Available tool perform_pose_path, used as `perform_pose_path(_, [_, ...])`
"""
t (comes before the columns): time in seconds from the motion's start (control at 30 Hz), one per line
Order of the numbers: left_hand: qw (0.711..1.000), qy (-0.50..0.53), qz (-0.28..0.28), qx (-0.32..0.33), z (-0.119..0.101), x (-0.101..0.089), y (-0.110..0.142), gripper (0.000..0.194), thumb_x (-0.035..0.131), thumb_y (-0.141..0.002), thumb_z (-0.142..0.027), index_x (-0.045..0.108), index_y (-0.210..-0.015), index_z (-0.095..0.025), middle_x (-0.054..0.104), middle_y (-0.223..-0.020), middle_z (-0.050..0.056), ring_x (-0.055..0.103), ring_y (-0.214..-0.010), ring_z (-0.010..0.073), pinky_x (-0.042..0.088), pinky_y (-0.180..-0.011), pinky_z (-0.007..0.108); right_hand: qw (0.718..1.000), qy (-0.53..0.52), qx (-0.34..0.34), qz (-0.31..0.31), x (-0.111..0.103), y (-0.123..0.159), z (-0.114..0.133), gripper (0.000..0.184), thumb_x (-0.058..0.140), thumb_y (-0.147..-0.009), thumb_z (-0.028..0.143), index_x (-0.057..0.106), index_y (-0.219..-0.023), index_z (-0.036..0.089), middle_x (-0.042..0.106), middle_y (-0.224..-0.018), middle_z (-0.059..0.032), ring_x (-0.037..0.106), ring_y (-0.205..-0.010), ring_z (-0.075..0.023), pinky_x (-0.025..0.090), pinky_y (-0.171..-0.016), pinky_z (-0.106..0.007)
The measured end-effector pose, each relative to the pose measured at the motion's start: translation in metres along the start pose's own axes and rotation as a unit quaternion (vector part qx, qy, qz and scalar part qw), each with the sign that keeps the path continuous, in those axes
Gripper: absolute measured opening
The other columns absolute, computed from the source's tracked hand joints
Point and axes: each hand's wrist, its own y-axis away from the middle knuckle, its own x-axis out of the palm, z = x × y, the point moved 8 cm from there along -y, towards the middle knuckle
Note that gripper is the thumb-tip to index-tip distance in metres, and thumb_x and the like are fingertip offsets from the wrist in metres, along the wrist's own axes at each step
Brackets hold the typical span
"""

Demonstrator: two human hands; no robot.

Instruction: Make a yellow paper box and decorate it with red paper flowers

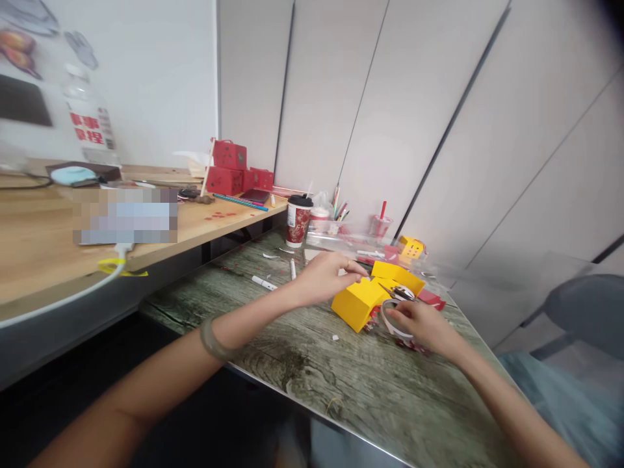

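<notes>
My right hand (pixel 426 328) is closed round the edge of a roll of tape (pixel 389 323), tilted so that its open ring shows. Just left of the roll stands a folded yellow paper box (pixel 358 302), and behind it another yellow paper flap (pixel 397 274) rises. Over the box's left side hovers my left hand (pixel 329 276), thumb and forefinger pinched together; whatever sits between them is too small to make out. A pair of scissors (pixel 402 294) lies between the yellow paper and my right hand. Red paper (pixel 433 299) shows beyond the scissors.
A dark-lidded paper cup (pixel 298 222) and a drink with a red straw (pixel 381 225) stand at the back. White markers (pixel 264 283) lie on the dark wood-grain table (pixel 312 364). Red boxes (pixel 225 180) sit on the higher shelf at left. A chair (pixel 580 312) stands at right.
</notes>
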Motion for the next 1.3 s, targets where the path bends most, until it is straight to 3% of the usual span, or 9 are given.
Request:
perform_pose_path(0.13, [0.999,-0.013,0.043,0.022,-0.012,0.012,0.007,0.020,0.054,-0.080,-0.016,0.069,-0.092,-0.015,0.071,-0.093,0.006,0.064,-0.085,0.0154,0.047,-0.075,0.026,0.998,-0.046,0.017,0.041,0.008,-0.011,-0.005,0.030,0.052,-0.085,0.034,0.055,-0.109,0.016,0.057,-0.110,-0.0052,0.058,-0.093,-0.0187,0.049,-0.077,-0.038])
perform_pose_path(0.27, [0.996,-0.023,0.074,0.039,-0.018,0.023,0.006,0.022,0.051,-0.082,-0.017,0.068,-0.095,-0.017,0.070,-0.096,0.005,0.063,-0.087,0.0160,0.046,-0.078,0.028,0.988,-0.143,0.052,0.007,-0.013,-0.001,-0.016,0.031,0.052,-0.085,0.035,0.055,-0.108,0.015,0.058,-0.106,-0.0048,0.059,-0.087,-0.0171,0.050,-0.072,-0.035])
perform_pose_path(0.43, [0.984,-0.055,0.085,0.143,-0.047,0.036,0.001,0.041,0.052,-0.083,-0.019,0.049,-0.123,-0.017,0.048,-0.133,0.007,0.044,-0.121,0.0176,0.033,-0.101,0.031,0.961,-0.275,0.025,-0.022,-0.034,0.036,0.007,0.027,0.044,-0.086,0.038,0.056,-0.081,0.014,0.051,-0.063,0.0028,0.047,-0.054,-0.0070,0.040,-0.051,-0.022])
perform_pose_path(0.57, [0.947,-0.135,0.176,0.231,-0.076,0.059,0.021,0.035,0.053,-0.084,-0.032,0.057,-0.113,-0.013,0.067,-0.100,0.013,0.058,-0.095,0.0239,0.044,-0.079,0.032,0.947,-0.316,-0.010,0.059,-0.012,0.082,0.046,0.019,0.053,-0.072,0.034,0.054,-0.064,0.016,0.045,-0.050,0.0052,0.038,-0.044,-0.0049,0.032,-0.043,-0.019])
perform_pose_path(0.7, [0.955,-0.040,0.254,0.146,-0.076,0.071,0.045,0.021,0.057,-0.081,-0.035,0.068,-0.077,-0.018,0.065,-0.063,0.002,0.056,-0.059,0.0130,0.037,-0.054,0.021,0.958,-0.260,-0.028,0.120,0.005,0.109,0.052,0.027,0.055,-0.072,0.043,0.056,-0.064,0.017,0.054,-0.054,0.0024,0.047,-0.047,-0.0077,0.037,-0.044,-0.020])
perform_pose_path(0.8, [0.946,0.115,0.303,-0.022,-0.056,0.079,0.058,0.026,0.064,-0.072,-0.041,0.065,-0.066,-0.015,0.053,-0.049,-0.003,0.043,-0.045,0.0073,0.029,-0.043,0.019,0.990,-0.123,-0.048,0.041,-0.012,0.090,0.030,0.043,0.038,-0.083,0.052,0.060,-0.073,0.017,0.063,-0.068,-0.0022,0.057,-0.058,-0.0122,0.044,-0.051,-0.023])
perform_pose_path(1.0, [0.842,0.407,0.247,-0.254,-0.028,0.080,0.064,0.038,0.062,-0.071,-0.047,0.048,-0.058,-0.015,0.031,-0.040,-0.009,0.027,-0.037,0.0044,0.023,-0.039,0.018,0.993,0.059,0.010,-0.100,-0.030,0.008,-0.019,0.028,0.049,-0.087,0.034,0.054,-0.109,0.017,0.057,-0.110,-0.0065,0.057,-0.093,-0.0169,0.047,-0.080,-0.039])
perform_pose_path(1.13, [0.732,0.590,0.167,-0.299,-0.015,0.074,0.059,0.031,0.058,-0.078,-0.033,0.046,-0.058,-0.013,0.027,-0.042,-0.010,0.015,-0.037,0.0022,0.015,-0.041,0.017,0.985,0.155,0.004,-0.075,-0.011,-0.017,-0.025,0.030,0.051,-0.086,0.032,0.053,-0.112,0.018,0.056,-0.114,-0.0071,0.057,-0.096,-0.0177,0.048,-0.080,-0.039])
perform_pose_path(1.3, [0.632,0.677,0.205,-0.317,-0.013,0.077,0.055,0.025,0.043,-0.082,-0.022,0.042,-0.058,-0.014,0.022,-0.042,-0.009,0.008,-0.037,0.0035,0.014,-0.039,0.016,0.975,0.221,0.002,-0.039,-0.004,-0.022,-0.030,0.030,0.051,-0.086,0.032,0.053,-0.113,0.018,0.055,-0.114,-0.0070,0.057,-0.096,-0.0180,0.048,-0.080,-0.039])
